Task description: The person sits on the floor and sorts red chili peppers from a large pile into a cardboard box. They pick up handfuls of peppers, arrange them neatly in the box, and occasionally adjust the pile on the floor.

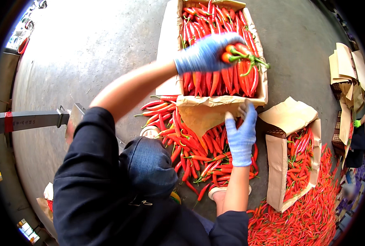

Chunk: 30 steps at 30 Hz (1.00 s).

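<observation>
My left hand (213, 53), in a blue knit glove, grips a bunch of red chilies (242, 53) with green stems above the paper-lined box (262, 82) packed with long chilies in rows. My right hand (239, 133), also gloved, has fingers apart at the box's front paper flap (198, 110); whether it touches the paper I cannot tell. Loose red chilies (190, 164) lie in a pile below the flap, around and beneath that hand, partly hidden by my knee in blue denim (147, 166).
A smaller paper-lined box of chilies (274, 168) stands at right, beside a large heap of chilies (297, 221). Crates with brown paper (340, 65) are at the far right. A metal bar (26, 121) reaches in from the left over the concrete floor (67, 49).
</observation>
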Each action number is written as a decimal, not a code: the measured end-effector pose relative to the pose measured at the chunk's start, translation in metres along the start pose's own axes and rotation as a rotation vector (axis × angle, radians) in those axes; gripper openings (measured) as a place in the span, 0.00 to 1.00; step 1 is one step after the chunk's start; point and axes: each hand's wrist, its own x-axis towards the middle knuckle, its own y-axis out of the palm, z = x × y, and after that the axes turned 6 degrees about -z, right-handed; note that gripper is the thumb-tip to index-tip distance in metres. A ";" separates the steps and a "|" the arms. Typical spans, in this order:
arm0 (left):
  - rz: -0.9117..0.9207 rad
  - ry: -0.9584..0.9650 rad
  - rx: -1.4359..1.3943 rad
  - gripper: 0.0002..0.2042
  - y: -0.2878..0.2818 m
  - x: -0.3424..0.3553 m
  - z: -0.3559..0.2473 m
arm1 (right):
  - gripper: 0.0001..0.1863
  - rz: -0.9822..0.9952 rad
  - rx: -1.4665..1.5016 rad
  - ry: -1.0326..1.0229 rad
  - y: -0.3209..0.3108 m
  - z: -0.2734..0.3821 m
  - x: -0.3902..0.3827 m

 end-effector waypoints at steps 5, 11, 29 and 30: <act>0.328 0.404 0.639 0.23 -0.062 0.045 0.123 | 0.26 0.087 0.078 0.294 -0.002 -0.059 -0.044; 0.574 0.388 0.395 0.26 -0.042 0.040 0.169 | 0.23 0.201 0.113 0.570 0.008 -0.090 -0.078; 0.267 -0.140 0.555 0.30 -0.052 0.014 0.166 | 0.07 0.073 0.023 0.021 0.013 -0.066 -0.013; 0.238 -0.224 0.613 0.31 -0.035 0.004 0.158 | 0.07 0.002 -0.005 -0.137 0.017 -0.058 0.017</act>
